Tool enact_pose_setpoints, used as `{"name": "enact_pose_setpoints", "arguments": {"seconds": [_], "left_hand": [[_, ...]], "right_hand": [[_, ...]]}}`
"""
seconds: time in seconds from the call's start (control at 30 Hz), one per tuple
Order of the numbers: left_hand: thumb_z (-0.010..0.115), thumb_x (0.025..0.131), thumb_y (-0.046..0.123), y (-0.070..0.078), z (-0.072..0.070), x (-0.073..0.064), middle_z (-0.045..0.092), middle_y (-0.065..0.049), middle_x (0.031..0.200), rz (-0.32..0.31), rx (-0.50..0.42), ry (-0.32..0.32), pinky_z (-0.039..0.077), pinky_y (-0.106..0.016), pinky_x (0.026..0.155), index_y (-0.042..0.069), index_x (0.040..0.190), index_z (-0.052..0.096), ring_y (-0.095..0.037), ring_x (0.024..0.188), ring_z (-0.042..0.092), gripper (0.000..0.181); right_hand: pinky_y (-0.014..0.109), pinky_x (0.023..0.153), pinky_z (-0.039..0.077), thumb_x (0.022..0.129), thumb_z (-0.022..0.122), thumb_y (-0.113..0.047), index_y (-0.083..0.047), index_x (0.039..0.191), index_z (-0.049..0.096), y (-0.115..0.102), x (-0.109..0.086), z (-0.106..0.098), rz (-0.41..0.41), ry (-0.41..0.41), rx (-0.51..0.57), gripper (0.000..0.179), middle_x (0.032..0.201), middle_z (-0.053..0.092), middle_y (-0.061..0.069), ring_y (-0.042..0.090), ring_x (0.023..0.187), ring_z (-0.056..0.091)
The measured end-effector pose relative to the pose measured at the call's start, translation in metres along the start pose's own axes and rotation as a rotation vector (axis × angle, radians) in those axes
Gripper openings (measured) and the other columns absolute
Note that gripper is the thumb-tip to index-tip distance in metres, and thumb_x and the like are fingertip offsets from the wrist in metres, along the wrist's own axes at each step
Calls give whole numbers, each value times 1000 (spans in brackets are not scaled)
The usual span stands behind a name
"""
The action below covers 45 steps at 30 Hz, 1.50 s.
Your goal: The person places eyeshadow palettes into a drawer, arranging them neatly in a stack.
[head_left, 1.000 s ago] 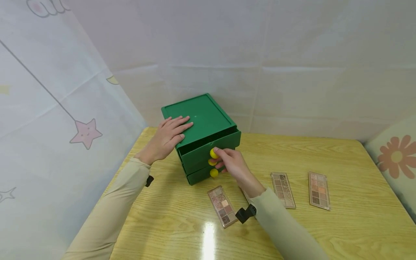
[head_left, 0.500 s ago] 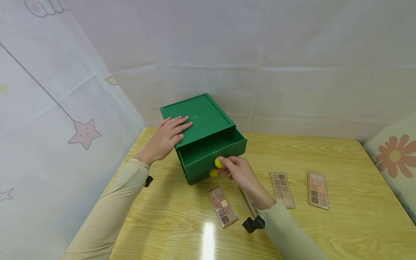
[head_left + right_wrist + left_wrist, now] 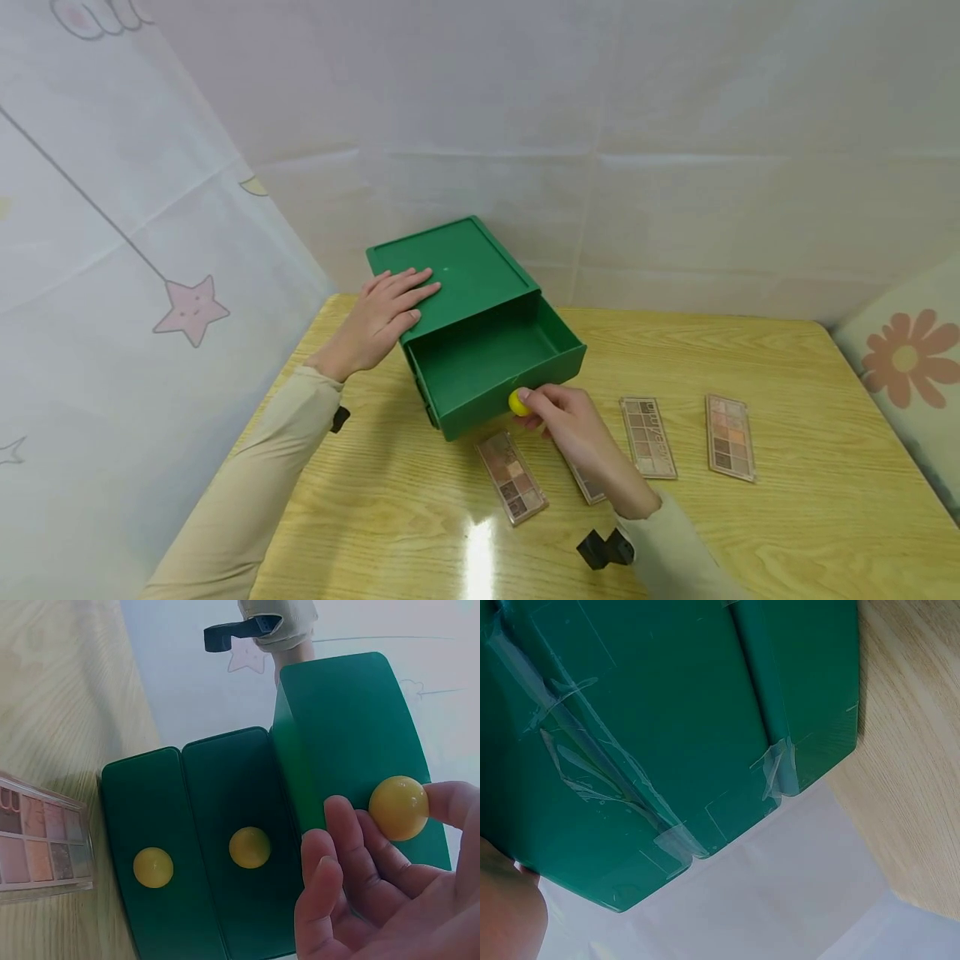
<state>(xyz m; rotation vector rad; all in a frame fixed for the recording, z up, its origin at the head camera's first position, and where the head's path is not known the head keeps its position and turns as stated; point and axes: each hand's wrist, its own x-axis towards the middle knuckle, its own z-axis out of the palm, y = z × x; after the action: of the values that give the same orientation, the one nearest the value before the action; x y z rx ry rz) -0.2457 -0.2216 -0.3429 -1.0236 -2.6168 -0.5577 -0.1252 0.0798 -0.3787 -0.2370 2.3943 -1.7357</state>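
Green box (image 3: 465, 258): it stands near the back left corner of the worktop (image 3: 360, 508), close to the back edge.
Top drawer (image 3: 480, 412): it sticks far out of the box, toward the front edge of the worktop. It looks like thin, stiff plastic, so it is likely light and needs just a small pull.
Yellow knob (image 3: 399, 808): round and shiny, so it could be slippery. Hold it by its two sides and pull straight, or the drawer may jam.
Right hand (image 3: 573, 421): your thumb and fingertips pinch the knob, with a gap only as wide as that ball.
Left hand (image 3: 378, 317): it lies flat on the box top, fingers straight, gripping nothing. That is a good spot, since a light box could slide along too.
Drawer front: if it droops, put a palm under it, because a drawer this far out might drop.
Clear tape (image 3: 780, 769): it is wrinkled over the side seams. The parts may be stuck together there, so don't tug at it.
Makeup cases (image 3: 730, 437): four lie flat, in front of the box and toward the right edge. They look hard and could crack if bumped.
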Motion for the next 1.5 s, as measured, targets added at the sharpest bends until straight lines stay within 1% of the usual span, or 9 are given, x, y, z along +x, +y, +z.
{"name": "enact_pose_setpoints", "arguments": {"seconds": [0.27,0.37,0.63,0.9,1.07,1.3,1.5], "left_hand": [[36,103,20,0,-1,0,37,-12,154,0,2,-2,11,-56,118,14,145,47,-36,145,28,44],[36,103,20,-1,-1,0,37,-12,155,0,0,-2,10,-56,118,14,145,46,-36,145,28,44],[37,103,21,-2,0,-1,37,-11,155,4,-6,4,10,-55,118,15,145,46,-35,145,28,44],[37,103,22,-4,1,0,37,-11,155,8,-1,9,10,-55,118,16,146,46,-34,145,28,44],[37,103,22,-3,0,0,37,-10,155,7,0,12,9,-54,118,16,146,47,-34,146,27,44],[36,103,21,-5,1,1,38,-12,154,10,-4,13,10,-55,118,15,146,46,-35,145,28,44],[36,103,21,-5,1,1,37,-11,155,4,-1,18,9,-55,118,15,145,47,-35,145,28,44]], "right_hand": [[25,66,48,99,53,-32,-2,92,71,1,-13,-4,-6,6,1,36,81,69,5,13,71,56],[25,67,48,99,53,-32,-3,92,71,2,-18,-4,-8,9,7,35,82,70,5,13,72,57],[24,65,48,98,54,-27,-4,90,72,6,-25,-4,21,30,7,30,81,68,5,13,70,58],[23,65,50,98,54,-25,-3,91,72,9,-26,-4,19,42,24,30,82,69,5,10,75,65],[23,65,50,99,53,-26,-2,92,72,11,-25,-5,13,27,27,31,83,69,6,10,77,68],[23,65,50,100,52,-28,-1,95,71,13,-25,-6,-21,0,25,33,84,69,8,11,79,68],[23,64,50,99,53,-28,-2,93,71,14,-26,-6,-50,10,14,32,86,71,16,17,76,66]]}}
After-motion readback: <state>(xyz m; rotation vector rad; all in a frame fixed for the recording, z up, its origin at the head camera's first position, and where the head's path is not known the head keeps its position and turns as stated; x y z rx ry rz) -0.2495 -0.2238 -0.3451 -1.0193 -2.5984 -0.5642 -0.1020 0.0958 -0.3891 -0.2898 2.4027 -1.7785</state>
